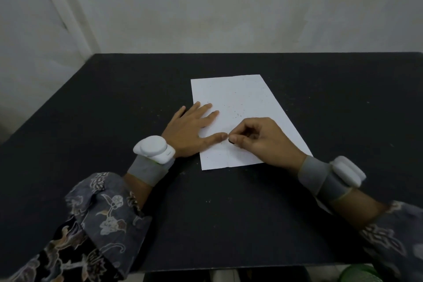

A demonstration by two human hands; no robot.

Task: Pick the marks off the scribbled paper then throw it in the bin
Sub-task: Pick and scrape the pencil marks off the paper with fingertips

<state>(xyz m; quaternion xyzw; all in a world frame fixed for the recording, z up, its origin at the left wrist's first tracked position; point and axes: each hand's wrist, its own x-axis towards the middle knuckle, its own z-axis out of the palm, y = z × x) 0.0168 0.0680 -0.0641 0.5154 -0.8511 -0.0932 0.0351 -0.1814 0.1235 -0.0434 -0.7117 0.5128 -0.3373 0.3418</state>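
Sleeves point(96, 220) frame the lower corners, while the paper point(242, 107) at centre is pinned flat by the spread left hand point(192, 130) so specks point(238, 113) can be pinched by the curled right hand point(258, 137), its catch too small to tell.

white paper point(242, 103) lies flat on the black table point(114, 103), speckled with what seem tiny dark marks point(238, 114).

Left hand point(191, 131) flat, fingers spread; right hand point(258, 136) fingers curled, pinching.
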